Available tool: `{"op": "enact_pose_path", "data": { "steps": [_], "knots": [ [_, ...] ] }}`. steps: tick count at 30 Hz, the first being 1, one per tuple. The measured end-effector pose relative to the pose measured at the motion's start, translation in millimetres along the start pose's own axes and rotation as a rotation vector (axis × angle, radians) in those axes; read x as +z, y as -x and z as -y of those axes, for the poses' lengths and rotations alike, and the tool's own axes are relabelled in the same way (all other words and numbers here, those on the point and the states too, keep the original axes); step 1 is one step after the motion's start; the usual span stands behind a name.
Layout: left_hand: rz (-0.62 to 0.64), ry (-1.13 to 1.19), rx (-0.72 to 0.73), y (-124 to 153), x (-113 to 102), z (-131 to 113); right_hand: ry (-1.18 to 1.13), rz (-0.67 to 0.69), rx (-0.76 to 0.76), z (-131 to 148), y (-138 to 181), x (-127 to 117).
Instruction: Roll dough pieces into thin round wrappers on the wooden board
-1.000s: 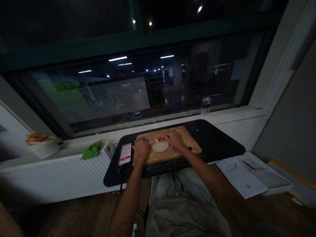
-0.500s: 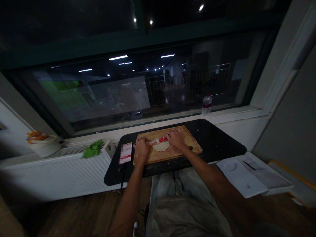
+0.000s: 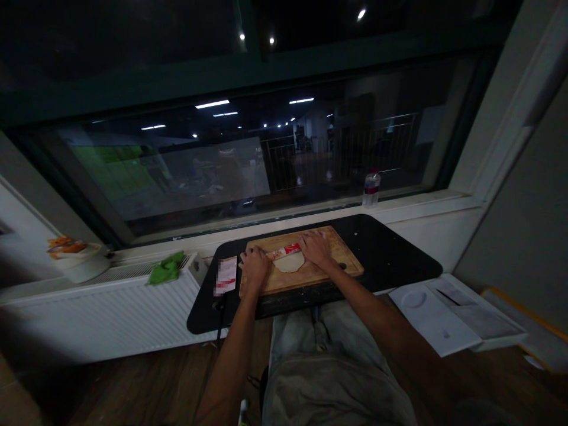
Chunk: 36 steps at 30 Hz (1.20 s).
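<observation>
A rolling pin (image 3: 285, 251) in a red and white printed wrap lies across a flat, pale round of dough (image 3: 289, 264). My left hand (image 3: 255, 265) is closed over its left end, and my right hand (image 3: 316, 247) over its right end. The fingertips of both are partly hidden. The pin rests on the far part of the dough, whose near edge shows below it. Under them is a wooden cutting board (image 3: 284, 284) with a dark hole near its right side.
The board lies on a black table (image 3: 394, 254). A red and white packet (image 3: 228, 275) sits left of it. On the sill stands a bottle (image 3: 371, 188); a green cloth (image 3: 166, 269) drapes the radiator (image 3: 133, 316). An open white box (image 3: 457, 313) is at right.
The rolling pin has turned slightly, showing a different part of its printed wrap. Both hands have shifted a little with it; the dough looks much the same.
</observation>
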<state>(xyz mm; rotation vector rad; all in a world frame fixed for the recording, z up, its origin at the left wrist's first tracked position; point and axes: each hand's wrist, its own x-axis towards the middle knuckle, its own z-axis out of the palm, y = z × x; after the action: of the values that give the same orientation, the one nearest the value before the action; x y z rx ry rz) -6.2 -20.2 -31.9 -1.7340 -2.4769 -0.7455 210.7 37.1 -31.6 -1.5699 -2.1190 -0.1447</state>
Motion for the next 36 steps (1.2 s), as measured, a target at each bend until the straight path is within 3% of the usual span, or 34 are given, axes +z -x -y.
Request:
{"op": "enact_pose_path", "data": {
  "steps": [6, 11, 16, 21, 25, 30, 36],
  "knots": [
    [0.0, 0.007, 0.002, -0.3, 2.6, 2.7, -0.059, -0.105, 0.055, -2.5, 1.0, -2.4],
    [-0.041, -0.014, 0.012, -0.9, 3.6, 1.6, -0.028, 0.005, 0.084, -3.7, 0.7, 2.5],
    [-0.043, -0.064, -0.007, 0.5, 6.0, 0.8, -0.083, -0.139, 0.04, -8.4, -1.0, 8.5],
    [-0.036, -0.089, 0.028, 1.5, 3.5, 0.9, -0.079, -0.039, 0.093, -11.1, -1.2, 13.2],
    [-0.006, -0.084, 0.025, 3.0, 1.3, 0.0, -0.085, -0.094, 0.075, -8.7, 0.4, 12.1],
    [-0.016, -0.091, 0.014, 3.0, 0.6, -1.6, -0.062, 0.011, 0.055, -6.4, 2.5, 11.1],
    [-0.007, -0.095, 0.032, 2.3, 0.2, -1.7, -0.015, -0.02, 0.005, -7.8, 1.2, 17.7]
  ]
}}
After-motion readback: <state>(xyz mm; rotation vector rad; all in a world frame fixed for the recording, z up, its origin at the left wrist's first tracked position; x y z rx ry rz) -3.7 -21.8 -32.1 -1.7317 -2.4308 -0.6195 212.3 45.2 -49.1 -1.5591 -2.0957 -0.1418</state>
